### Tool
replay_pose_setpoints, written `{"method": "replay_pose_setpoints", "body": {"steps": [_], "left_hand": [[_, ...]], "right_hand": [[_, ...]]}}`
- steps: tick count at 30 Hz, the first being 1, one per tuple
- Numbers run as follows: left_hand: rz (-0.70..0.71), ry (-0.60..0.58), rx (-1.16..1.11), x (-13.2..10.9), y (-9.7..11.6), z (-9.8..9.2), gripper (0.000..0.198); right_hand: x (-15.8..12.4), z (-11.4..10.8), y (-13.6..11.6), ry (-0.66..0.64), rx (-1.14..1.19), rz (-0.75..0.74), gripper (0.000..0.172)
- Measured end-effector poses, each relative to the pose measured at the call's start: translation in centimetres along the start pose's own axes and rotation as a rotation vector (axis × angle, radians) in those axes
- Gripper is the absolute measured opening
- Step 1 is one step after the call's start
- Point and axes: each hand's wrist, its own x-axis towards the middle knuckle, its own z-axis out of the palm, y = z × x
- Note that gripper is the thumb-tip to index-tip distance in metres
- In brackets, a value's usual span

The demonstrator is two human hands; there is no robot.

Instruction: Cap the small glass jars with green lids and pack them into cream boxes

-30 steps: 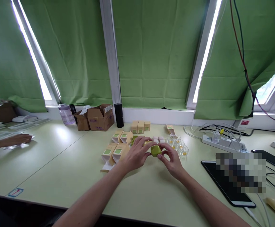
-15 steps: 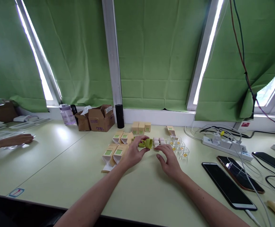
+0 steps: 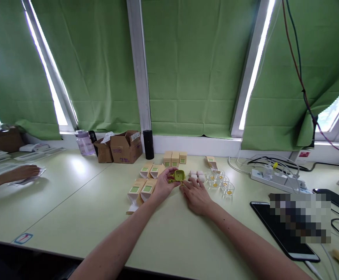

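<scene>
My left hand (image 3: 164, 186) is closed around a small yellow-green square case (image 3: 180, 175). Its hollow side faces me, and a second green part sits half hidden by the fingers. My right hand (image 3: 197, 197) is low over the table, fingers stretched out and slightly bent, their tips close to the case's lower right edge; whether they touch it I cannot tell. Behind the right hand lie several pale pink-white pieces (image 3: 197, 174). Beside them stand several clear small cups (image 3: 224, 182) with yellow-orange spots inside. Left of my left hand lie several opened kraft boxes (image 3: 148, 189) with green labels.
Closed kraft boxes (image 3: 175, 158) stand at the back, with another opened box (image 3: 211, 162) to their right. A brown carton (image 3: 126, 148), black cylinder (image 3: 148, 144), purple bottle (image 3: 84, 144), power strip (image 3: 274, 179) and phone (image 3: 277, 229) surround the area. Another person's hand (image 3: 27, 171) is far left.
The green case has turned so its hollow faces me. My right hand has moved left, away from the pale pieces and towards the case. The other person's hand has barely moved.
</scene>
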Motion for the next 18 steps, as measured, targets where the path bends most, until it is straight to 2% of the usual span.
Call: {"method": "replay_pose_setpoints", "body": {"steps": [5,10,14,18], "left_hand": [[0.000,0.004,-0.033,0.0,0.2,0.1,0.060],[-0.013,0.000,-0.010,-0.2,0.3,0.4,0.060],[-0.004,0.005,0.028,-0.3,0.1,0.6,0.058],[-0.002,-0.006,0.066,-0.4,0.1,0.8,0.057]], "right_hand": [[0.2,0.6,0.1,0.083,-0.056,-0.023,0.033],[-1.1,0.8,0.4,0.371,-0.043,-0.124,0.027],[-2.5,0.2,0.1,0.602,0.104,-0.213,0.023],[-3.3,-0.7,0.0,0.696,0.256,-0.206,0.022]]}}
